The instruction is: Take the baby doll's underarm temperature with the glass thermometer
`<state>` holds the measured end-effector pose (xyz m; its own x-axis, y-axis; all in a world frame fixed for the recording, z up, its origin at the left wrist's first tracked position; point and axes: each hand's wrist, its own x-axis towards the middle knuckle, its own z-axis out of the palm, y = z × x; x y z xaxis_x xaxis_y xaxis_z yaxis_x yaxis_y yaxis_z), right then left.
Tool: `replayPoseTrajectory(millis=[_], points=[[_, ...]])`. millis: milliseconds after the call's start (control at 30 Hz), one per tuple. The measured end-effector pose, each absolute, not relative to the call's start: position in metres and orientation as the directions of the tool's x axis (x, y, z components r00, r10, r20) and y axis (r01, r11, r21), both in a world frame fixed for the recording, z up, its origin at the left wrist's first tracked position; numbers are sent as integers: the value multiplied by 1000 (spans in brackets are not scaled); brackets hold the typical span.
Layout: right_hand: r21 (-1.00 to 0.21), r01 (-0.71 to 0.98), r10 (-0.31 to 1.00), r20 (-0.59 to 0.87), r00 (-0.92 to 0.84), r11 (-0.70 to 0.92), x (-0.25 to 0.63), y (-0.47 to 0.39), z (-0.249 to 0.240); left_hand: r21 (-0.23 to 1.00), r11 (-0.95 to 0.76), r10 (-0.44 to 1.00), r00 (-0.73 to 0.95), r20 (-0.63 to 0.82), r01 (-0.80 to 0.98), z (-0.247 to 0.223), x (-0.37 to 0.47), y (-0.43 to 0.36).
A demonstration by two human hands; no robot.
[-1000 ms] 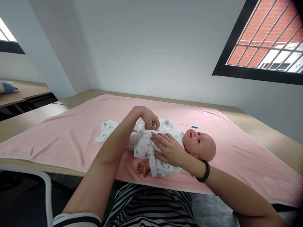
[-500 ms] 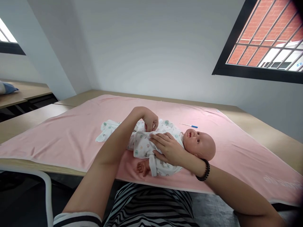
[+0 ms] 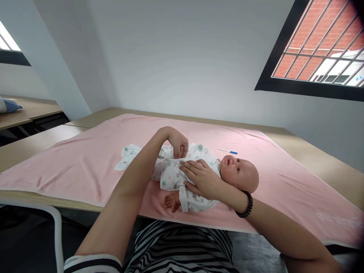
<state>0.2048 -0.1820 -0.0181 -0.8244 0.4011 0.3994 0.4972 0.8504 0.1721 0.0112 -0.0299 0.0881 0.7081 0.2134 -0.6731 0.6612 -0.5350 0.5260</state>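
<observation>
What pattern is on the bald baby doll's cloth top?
The white cloth top is scattered with small multicoloured prints; best seen in the head view.

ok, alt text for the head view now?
A person's left hand is at the edge of a printed white top on a baby doll, right hand resting on its front. The doll lies face up on pink cloth, a blue-ended stick nearby.
</observation>
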Motion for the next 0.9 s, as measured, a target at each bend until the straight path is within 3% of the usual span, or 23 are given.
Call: replayPoseTrajectory(millis=[167,467,900], points=[[173,485,390,399,-830,857,206,-181,-18,545,-519,184,708,-682,659,87,13,-31],[194,459,332,462,-822,867,206,-180,-21,388,-537,333,611,-719,749,82,30,-37],[165,512,412,414,-811,843,204,-185,-18,518,-500,227,682,-695,694,79,19,-26]])
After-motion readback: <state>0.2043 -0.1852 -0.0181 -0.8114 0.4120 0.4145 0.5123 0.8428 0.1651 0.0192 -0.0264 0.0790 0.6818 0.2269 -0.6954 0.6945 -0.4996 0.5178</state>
